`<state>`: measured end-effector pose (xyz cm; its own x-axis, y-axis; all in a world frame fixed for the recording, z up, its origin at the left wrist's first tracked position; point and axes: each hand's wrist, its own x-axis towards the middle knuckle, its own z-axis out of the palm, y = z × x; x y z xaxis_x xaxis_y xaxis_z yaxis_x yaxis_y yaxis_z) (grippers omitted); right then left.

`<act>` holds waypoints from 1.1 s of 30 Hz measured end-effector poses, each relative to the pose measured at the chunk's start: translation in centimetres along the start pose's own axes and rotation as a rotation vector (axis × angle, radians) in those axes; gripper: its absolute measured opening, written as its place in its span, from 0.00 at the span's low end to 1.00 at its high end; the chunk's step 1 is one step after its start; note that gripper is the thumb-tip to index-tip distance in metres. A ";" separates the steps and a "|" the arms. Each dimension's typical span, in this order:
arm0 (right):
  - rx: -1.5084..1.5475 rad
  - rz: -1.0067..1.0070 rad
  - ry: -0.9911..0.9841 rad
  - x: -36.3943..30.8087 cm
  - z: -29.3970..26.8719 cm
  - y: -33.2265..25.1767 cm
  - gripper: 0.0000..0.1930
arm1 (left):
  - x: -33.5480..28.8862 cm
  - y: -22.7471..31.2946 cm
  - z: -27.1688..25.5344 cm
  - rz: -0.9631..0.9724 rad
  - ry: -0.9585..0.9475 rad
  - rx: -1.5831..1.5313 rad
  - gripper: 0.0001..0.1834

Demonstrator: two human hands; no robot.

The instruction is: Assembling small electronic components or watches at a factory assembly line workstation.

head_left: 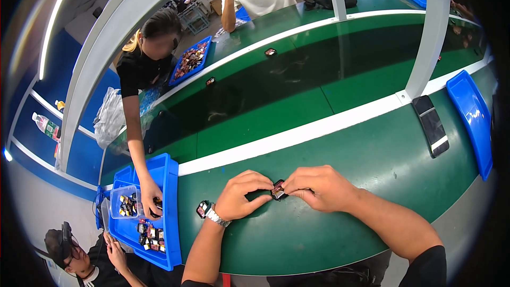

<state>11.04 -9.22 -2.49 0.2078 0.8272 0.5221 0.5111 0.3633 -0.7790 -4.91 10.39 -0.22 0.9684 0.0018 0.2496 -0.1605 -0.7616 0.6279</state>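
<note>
Between my two hands, over the green bench, is a small dark boxy part [278, 190] with a reddish face and a pale patch. My left hand [243, 194] pinches its left side between thumb and fingertips. From the right, my right hand [319, 187] closes thumb and forefinger on its other edge, so the fingers cover some of it. A metal watch band [219, 218] circles my left wrist.
At left, a co-worker's hand [153, 199] reaches into a blue tray [171, 207] holding a clear tub [127, 187] and several similar parts. A dark phone-like slab [430, 127] and another blue tray [470, 119] lie right. Beyond the white rail [297, 133] runs a green belt [265, 106].
</note>
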 end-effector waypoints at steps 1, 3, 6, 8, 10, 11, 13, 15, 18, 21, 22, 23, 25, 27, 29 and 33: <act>0.003 0.007 -0.004 0.0 0.0 0.1 0.06 | 0.1 0.0 0.1 0.032 0.010 0.005 0.10; 0.019 0.019 -0.002 0.1 0.0 0.2 0.06 | -0.1 -0.5 0.8 0.046 0.023 0.059 0.11; 0.029 0.077 -0.022 0.1 -0.9 -0.1 0.05 | -0.1 -0.7 1.1 0.073 0.043 0.124 0.12; 0.019 0.121 -0.044 0.4 -1.9 -0.9 0.05 | -0.1 -0.7 1.1 0.089 0.053 0.135 0.12; -0.006 0.171 0.041 0.5 -2.5 -1.6 0.05 | -0.1 -0.8 1.2 0.109 0.064 0.148 0.12; 0.002 0.173 0.070 0.3 -2.4 -1.5 0.05 | -0.2 -0.9 1.3 0.112 0.061 0.146 0.12; 0.060 0.206 0.097 0.1 -1.6 -1.5 0.04 | -0.4 -1.0 1.7 0.054 0.113 0.061 0.13; 0.118 0.239 0.126 0.1 -1.2 -1.4 0.04 | -0.4 -1.1 2.0 0.041 0.121 0.069 0.12; 0.111 0.252 0.093 0.2 -0.9 -1.6 0.04 | -0.3 -0.5 2.0 0.040 0.167 0.111 0.12; 0.083 0.265 0.117 0.0 -0.8 -1.3 0.03 | 0.2 -0.2 2.5 0.077 0.188 0.134 0.11; 0.085 0.271 0.117 0.0 -0.7 -1.2 0.03 | 0.3 0.0 2.5 0.087 0.180 0.140 0.11; 0.087 0.276 0.117 0.0 -0.6 -1.2 0.03 | 0.2 -0.1 2.3 0.086 0.178 0.142 0.11; 0.102 0.285 0.119 0.1 -0.7 -1.2 0.03 | 0.3 -0.3 1.7 0.123 0.076 0.138 0.11; 0.114 0.298 0.125 0.1 -1.0 -1.0 0.03 | 0.7 -0.4 1.3 0.108 0.035 0.118 0.12; 0.206 0.348 0.117 0.1 -1.1 -0.9 0.02 | 1.3 0.2 0.8 0.074 -0.034 0.112 0.16; 0.205 0.423 0.087 0.4 -2.4 -0.8 0.02 | 2.2 1.0 0.9 0.012 -0.129 0.124 0.17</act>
<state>12.72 -10.25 -0.84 0.4360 0.8847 0.1647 0.1933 0.0867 -0.9773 -2.78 9.10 0.28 0.9843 -0.0845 0.1547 -0.1546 -0.8350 0.5280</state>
